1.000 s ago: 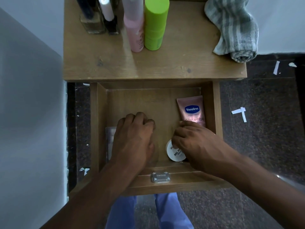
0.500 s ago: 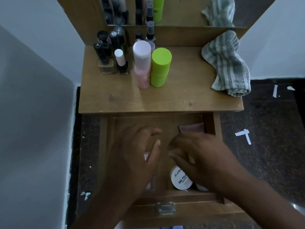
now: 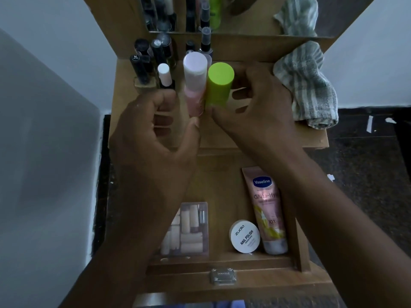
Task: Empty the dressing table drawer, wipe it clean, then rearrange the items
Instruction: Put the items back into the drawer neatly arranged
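The wooden drawer (image 3: 222, 263) stands pulled out below the dressing table top (image 3: 255, 134). Inside lie a pink Vaseline tube (image 3: 264, 207), a white nail polish wipes jar (image 3: 244, 236) and a clear box of small pieces (image 3: 189, 230). Both hands are up over the table top. My left hand (image 3: 155, 134) curls round the lower part of the pink bottle (image 3: 194, 81), thumb at its base. My right hand (image 3: 258, 107) curls round the green bottle (image 3: 219, 85), thumb in front and fingers behind.
Several dark nail polish bottles (image 3: 151, 61) crowd the back left of the top, under a mirror (image 3: 222, 14). A striped grey cloth (image 3: 304, 85) lies bunched at the right. A metal handle (image 3: 223, 276) sits on the drawer front. Dark floor lies on the right.
Both hands have left the drawer and risen to the table top, closing round the pink and green bottles. The view has tilted up to show the mirror.
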`<state>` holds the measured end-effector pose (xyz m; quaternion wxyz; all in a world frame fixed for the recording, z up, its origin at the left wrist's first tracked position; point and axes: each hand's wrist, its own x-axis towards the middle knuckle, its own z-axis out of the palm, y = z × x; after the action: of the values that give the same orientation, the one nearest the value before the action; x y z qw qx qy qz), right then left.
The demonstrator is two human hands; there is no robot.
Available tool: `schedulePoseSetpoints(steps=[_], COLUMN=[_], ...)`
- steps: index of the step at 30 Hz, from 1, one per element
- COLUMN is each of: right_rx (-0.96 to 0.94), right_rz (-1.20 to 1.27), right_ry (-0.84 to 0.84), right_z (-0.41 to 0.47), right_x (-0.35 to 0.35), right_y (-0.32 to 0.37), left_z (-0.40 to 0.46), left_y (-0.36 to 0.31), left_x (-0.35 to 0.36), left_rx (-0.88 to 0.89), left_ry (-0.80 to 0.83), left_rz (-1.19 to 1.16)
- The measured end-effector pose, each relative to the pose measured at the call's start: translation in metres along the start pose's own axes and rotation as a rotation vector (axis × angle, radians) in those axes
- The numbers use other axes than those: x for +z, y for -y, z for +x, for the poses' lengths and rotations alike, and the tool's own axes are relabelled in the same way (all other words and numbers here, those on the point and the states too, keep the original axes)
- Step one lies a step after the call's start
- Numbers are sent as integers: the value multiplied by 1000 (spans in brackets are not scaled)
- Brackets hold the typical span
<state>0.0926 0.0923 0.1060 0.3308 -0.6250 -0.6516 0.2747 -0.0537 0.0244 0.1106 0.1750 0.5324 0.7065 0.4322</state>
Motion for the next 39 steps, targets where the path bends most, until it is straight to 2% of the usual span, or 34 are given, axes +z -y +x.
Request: schedulePoseSetpoints(steps=[5,14,19,24,27,34,39], right_rx=[-19,-31,-53,-105,-100,-3,4], right_rz=[-14,50,58,66,10,-74,-204], right_ry=[-4,-111,-10,159,247,438,570], right_z=[3,-13,-45,-76,-91,-112,-117], right_x=[7,-13,-39,-69,-79,-59,-39], right_y=[0,-2,-6,-18,-33,-76,-96], left_z=[6,16,17,-1,-31,-80,-88], left_y=[-2,0,3,2,7,52,71], left_x=[14,32,40,23,5,-6,2], left_rx=[34,26,14,111,188,132,175], left_ry=[-3,-48,-87,-56,85,684,919], left_rz=[44,44,26,25,26,28,179])
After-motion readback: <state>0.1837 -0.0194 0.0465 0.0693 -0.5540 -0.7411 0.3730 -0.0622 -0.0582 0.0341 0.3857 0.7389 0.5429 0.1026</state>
